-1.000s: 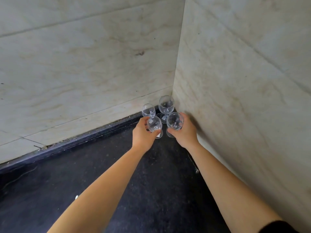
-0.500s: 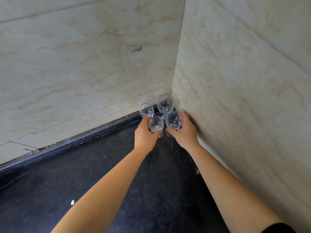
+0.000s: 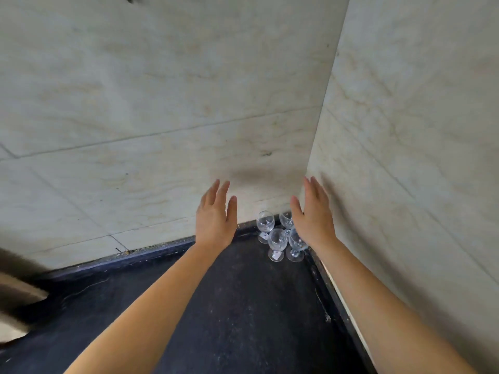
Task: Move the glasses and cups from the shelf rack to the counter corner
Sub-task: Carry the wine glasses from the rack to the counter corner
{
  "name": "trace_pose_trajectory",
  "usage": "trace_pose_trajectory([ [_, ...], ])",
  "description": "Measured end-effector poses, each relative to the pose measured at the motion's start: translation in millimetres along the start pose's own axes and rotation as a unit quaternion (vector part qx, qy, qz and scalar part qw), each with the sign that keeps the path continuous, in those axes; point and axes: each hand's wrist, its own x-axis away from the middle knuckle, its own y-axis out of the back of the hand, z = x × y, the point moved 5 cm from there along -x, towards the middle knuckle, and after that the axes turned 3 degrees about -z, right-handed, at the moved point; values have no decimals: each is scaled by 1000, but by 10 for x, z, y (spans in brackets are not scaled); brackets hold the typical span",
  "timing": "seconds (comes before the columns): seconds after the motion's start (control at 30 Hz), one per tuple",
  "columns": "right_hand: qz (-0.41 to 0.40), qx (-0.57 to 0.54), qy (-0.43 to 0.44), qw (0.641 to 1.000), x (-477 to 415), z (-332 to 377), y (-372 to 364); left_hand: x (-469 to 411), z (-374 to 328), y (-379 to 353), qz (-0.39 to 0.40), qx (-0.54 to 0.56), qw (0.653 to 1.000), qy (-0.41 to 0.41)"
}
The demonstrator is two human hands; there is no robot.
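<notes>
My left grip (image 3: 216, 220) and right grip (image 3: 313, 217) hover wide, fingers straight, holding nothing; four stemmed glasses (image 3: 276, 238) stand upright on the dark table (image 3: 243, 306) between and below them, some partly behind my right grip.

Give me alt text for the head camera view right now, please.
Four clear stemmed glasses stand clustered in the corner of a dark counter. The left hand and right hand hover open near them, holding nothing.

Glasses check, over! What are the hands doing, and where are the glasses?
Hands: left hand open, empty; right hand open, empty. Four wine glasses upright, clustered in the counter corner. Nothing blocking them.
</notes>
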Motion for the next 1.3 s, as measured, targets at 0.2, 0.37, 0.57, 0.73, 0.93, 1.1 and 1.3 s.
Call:
trace_pose_trajectory([
  [0.2,-104,51,225,967,-4,1265,391,190,-135,1675,-168,-226,958,-58],
  [0.37,-26,12,337,941,687,1858,-314,1383,394,2497,-183,-353,913,88],
  [0.57,145,-55,443,883,2178,2985,-1144,3227,813,3597,-198,-412,839,294],
  [0.73,185,-126,559,798,3687,4166,-1149,4706,625,4767,-303,-447,761,360],
  [0.93,225,-219,674,669,6158,5162,-1044,6951,411,5724,-385,-465,659,449],
  [1.1,243,-260,743,567,8405,5718,-861,8958,163,6433,-408,-501,566,512],
  [1.3,314,-300,761,482,10483,6018,-501,10743,-259,6928,-425,-501,453,603],
])
